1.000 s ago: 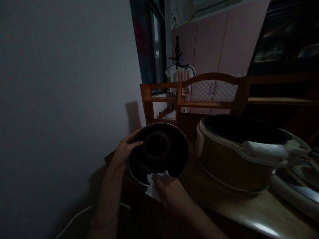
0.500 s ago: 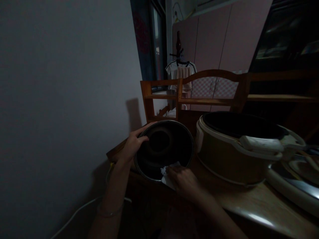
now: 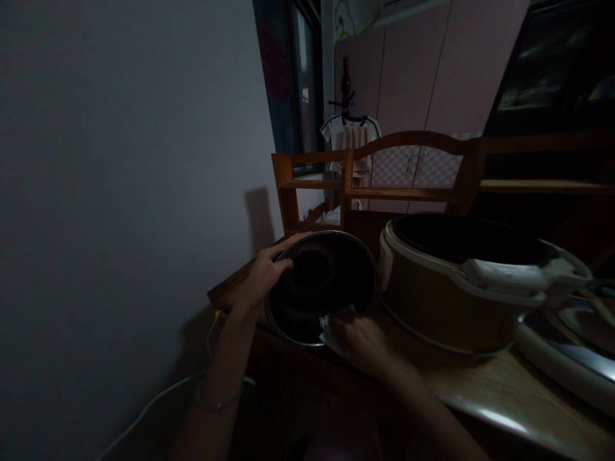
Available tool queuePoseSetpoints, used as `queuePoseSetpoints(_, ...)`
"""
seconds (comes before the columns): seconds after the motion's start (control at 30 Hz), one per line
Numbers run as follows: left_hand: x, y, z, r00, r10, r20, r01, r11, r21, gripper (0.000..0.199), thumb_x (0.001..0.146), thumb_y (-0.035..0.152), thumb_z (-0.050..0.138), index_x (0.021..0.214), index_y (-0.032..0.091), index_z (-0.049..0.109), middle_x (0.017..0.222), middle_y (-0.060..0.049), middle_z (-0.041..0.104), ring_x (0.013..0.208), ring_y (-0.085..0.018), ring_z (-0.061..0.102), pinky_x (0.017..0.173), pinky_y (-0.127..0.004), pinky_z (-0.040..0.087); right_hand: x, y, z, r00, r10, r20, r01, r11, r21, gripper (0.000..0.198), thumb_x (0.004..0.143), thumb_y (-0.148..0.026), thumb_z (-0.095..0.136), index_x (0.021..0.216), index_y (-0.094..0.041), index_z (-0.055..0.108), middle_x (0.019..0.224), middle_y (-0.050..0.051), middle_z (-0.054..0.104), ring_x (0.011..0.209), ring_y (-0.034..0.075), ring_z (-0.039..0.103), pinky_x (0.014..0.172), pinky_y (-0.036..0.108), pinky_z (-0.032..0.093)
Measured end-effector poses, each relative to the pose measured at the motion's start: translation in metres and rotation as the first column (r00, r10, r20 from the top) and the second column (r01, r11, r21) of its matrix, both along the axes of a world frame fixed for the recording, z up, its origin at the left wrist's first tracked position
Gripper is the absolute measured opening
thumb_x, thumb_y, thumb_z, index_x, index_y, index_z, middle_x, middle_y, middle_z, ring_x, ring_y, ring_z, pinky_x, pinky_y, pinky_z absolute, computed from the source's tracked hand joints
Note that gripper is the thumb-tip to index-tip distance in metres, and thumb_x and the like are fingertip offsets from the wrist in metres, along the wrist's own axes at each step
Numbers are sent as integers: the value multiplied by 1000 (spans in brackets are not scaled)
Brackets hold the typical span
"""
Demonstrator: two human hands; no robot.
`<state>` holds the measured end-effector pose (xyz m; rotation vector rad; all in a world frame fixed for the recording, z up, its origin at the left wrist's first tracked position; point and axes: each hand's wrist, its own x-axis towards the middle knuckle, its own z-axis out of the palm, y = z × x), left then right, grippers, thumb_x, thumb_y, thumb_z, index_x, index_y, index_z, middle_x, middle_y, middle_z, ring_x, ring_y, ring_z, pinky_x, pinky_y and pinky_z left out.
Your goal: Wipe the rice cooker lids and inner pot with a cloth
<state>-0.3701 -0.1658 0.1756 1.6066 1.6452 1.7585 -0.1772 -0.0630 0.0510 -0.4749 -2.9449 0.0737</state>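
Note:
A round dark inner pot (image 3: 312, 301) is tilted so its open mouth faces me. My left hand (image 3: 265, 272) grips its upper left rim, thumb inside and fingers along the outside. My right hand (image 3: 362, 339) is closed on a crumpled white tissue (image 3: 331, 336), pressed at the pot's lower right rim; its fingers are partly blurred. To the right stands the rice cooker body (image 3: 442, 307), lidless, with a pale handle at its front and a dark interior.
A lid (image 3: 567, 358) with a shiny band lies at the right on the table (image 3: 500, 390). Behind is a wooden shelf rack (image 3: 403, 192). A white wall (image 3: 144, 160) closes off the left, and a white cable (image 3: 144, 410) hangs below the table.
My right hand and the tissue have shifted slightly right and up along the pot's rim. The pot and my left hand have moved a little to the right.

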Motion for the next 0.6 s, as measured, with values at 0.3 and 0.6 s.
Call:
queuePoseSetpoints(0.3,8,4,4,999,-17,-29,17,1000,-2,64,67,5,47,126,24,62,132,2,61,125,-22,53,111,-40,36,1,12,-19,1000,-29,-4,29,997,-72,47,81,-18,51,127,-22,58,101,8,72,88,21,66,71,25,43)
queuePoseSetpoints(0.6,17,8,8,998,-19,-64,17,999,-32,62,68,6,47,124,26,64,134,5,59,129,-23,49,115,-41,30,4,16,-20,999,15,-42,-21,988,-156,47,81,-16,52,127,-26,58,101,5,73,85,18,67,67,22,43)
